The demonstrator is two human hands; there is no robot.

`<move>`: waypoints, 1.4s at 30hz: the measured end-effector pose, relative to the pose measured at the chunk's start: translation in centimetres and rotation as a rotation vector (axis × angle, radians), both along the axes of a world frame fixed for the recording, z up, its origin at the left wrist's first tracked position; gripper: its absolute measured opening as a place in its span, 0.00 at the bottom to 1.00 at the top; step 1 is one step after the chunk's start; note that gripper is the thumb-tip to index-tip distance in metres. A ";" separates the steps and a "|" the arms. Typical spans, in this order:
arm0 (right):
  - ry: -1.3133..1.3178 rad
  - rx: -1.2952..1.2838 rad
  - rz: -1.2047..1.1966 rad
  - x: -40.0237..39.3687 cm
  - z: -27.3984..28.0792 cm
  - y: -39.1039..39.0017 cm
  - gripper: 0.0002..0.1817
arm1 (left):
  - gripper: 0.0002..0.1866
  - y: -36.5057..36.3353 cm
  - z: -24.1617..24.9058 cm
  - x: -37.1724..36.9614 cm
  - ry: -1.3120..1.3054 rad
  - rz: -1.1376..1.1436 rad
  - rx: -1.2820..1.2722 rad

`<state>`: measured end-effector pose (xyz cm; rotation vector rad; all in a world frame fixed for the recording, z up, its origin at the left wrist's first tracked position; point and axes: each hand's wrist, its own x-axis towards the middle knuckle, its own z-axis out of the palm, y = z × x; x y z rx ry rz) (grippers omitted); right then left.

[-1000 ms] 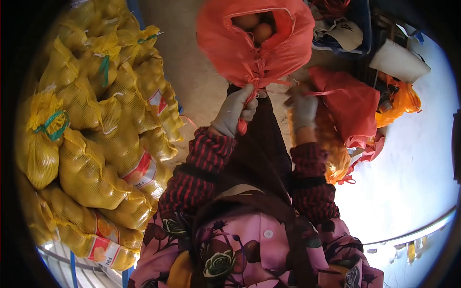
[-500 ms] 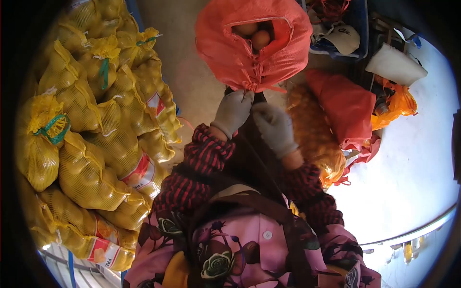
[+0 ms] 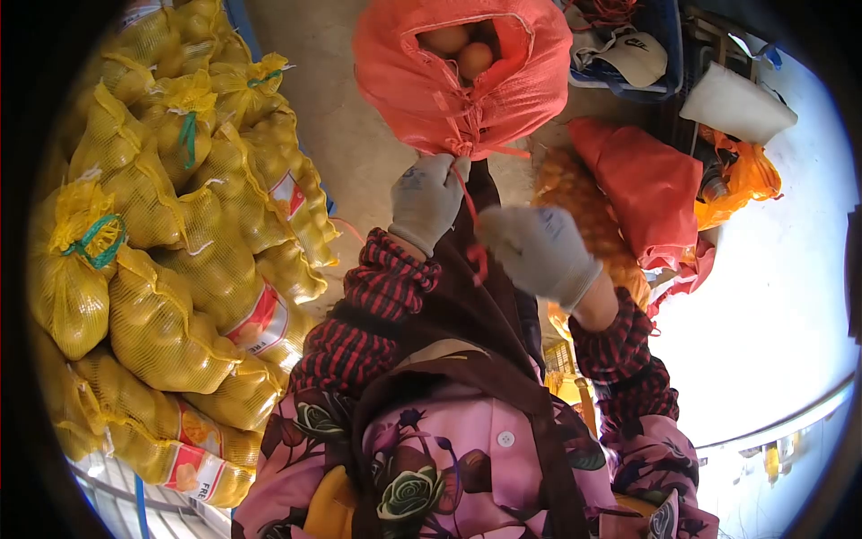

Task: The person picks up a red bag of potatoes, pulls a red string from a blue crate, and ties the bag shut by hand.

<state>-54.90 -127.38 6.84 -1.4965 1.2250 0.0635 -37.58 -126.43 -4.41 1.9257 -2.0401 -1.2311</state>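
Note:
A red woven sack (image 3: 395,76) stands in front of me, round brown produce (image 3: 474,61) showing through its open mouth. My left hand (image 3: 429,202), in a pale work glove, is closed at the sack's near edge, pinching the red string (image 3: 465,190) by its knot. From there the string runs down towards my right hand (image 3: 543,251), also gloved. The right fingers are curled, slightly blurred, and appear closed on the string, with its crinkled end dangling beside them.
Yellow mesh bags (image 3: 171,323) of round produce are stacked at the left. On the right are an orange mesh bag (image 3: 575,202), a folded red sack (image 3: 637,193) and a white pad (image 3: 738,103). A blue crate (image 3: 666,85) holds a cap (image 3: 636,58).
My right hand has moved right and down, away from the left hand, and the red string now shows between them. The left hand keeps its pinch at the sack's edge.

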 end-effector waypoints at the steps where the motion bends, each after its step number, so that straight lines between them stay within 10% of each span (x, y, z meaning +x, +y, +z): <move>1: 0.003 -0.088 -0.108 -0.7 -1.4 -1.0 0.07 | 0.18 -0.5 0.6 -0.3 0.117 0.200 0.193; 8: 0.194 -0.087 -0.513 -1.5 -12.6 2.8 0.10 | 0.18 1.3 -0.1 0.6 1.002 1.195 1.238; 13: -0.696 0.968 -1.509 6.4 -20.7 13.1 0.07 | 0.17 2.5 -1.1 -0.3 1.202 1.295 1.403; 18: -0.502 0.923 -1.338 7.8 -19.4 12.2 0.08 | 0.10 2.7 0.0 -1.9 0.986 1.566 1.038; 25: -0.215 0.401 -1.148 2.5 -11.2 5.0 0.11 | 0.06 1.1 1.7 -3.1 0.656 1.365 0.464; 42: -0.108 0.085 -0.790 4.4 -8.5 1.8 0.15 | 0.06 -1.1 1.2 0.8 0.870 1.043 0.869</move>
